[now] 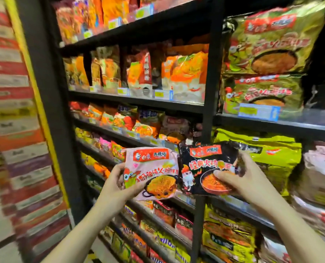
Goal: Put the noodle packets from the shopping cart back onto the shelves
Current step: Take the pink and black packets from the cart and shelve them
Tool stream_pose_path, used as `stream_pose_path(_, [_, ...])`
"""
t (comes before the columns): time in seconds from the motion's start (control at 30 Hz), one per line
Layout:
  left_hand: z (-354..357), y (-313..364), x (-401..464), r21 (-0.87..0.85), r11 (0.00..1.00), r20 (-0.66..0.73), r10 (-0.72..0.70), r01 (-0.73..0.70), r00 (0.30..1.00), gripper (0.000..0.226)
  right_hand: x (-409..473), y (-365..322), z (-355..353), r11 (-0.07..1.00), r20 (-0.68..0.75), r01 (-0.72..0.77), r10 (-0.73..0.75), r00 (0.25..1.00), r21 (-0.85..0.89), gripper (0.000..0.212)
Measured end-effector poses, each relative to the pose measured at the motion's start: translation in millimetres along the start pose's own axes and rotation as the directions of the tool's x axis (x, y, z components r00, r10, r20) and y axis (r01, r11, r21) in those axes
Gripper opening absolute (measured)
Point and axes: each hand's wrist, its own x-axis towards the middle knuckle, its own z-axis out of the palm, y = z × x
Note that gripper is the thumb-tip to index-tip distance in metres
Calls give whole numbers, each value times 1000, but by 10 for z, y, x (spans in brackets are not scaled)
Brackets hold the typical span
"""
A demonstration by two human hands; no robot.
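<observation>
At the far left, a wall of stacked boxes point(15, 114) is blurring past, edged by a yellow strip point(34, 86). Beside it, a black upright point(49, 103) is framing the shelves point(137, 100), which are carrying rows of orange and red noodle bags with price tags point(162, 94) along their front edges. The left hand point(114, 186) is holding up a pink packet point(152, 172) in front of the lower shelves, its grip curling round the packet's left edge with fingers behind it. Just beside it, edges touching or nearly so, a black packet point(209, 166) is being held by the right hand point(247, 179), the thumb pressing on its front and the fingers wrapping behind its right edge. Both packets are facing the camera, off the shelves. Further right, large green multipacks point(268, 44) are sitting on the upper shelf, with yellow-green packs point(271, 154) below them and pale packs point(321, 173) at the far right
</observation>
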Motion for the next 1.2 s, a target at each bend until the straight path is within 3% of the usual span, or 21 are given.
stream_pose_path(0.17, [-171,-89,455,20,999,-31,27,-26,999,55,379,-62,175,999,29,36,-35,999,-37,56])
stream_pose_path(0.3, [-219,-174,793,-14,999,-51,33,-34,998,59,521,-129,334,977,-12,65,-69,998,-204,63])
stream_pose_path(0.4, [-216,-226,1070,-34,998,-28,48,-49,998,56,604,-197,467,957,-31,84,-96,995,-279,51])
stream_pose_path(0.73, [-317,-527,2241,-83,993,182,93,-79,979,57,902,-272,935,965,-231,-3,-60,971,-263,49])
stream_pose_path(1.03, [-172,-616,3212,-97,977,371,212,-189,904,50,962,-363,1417,964,-467,-130,7,884,-232,51])
stream_pose_path(1.2, [70,-649,3534,7,960,469,245,-281,848,48,939,-391,1553,962,-566,-159,5,825,-223,53])
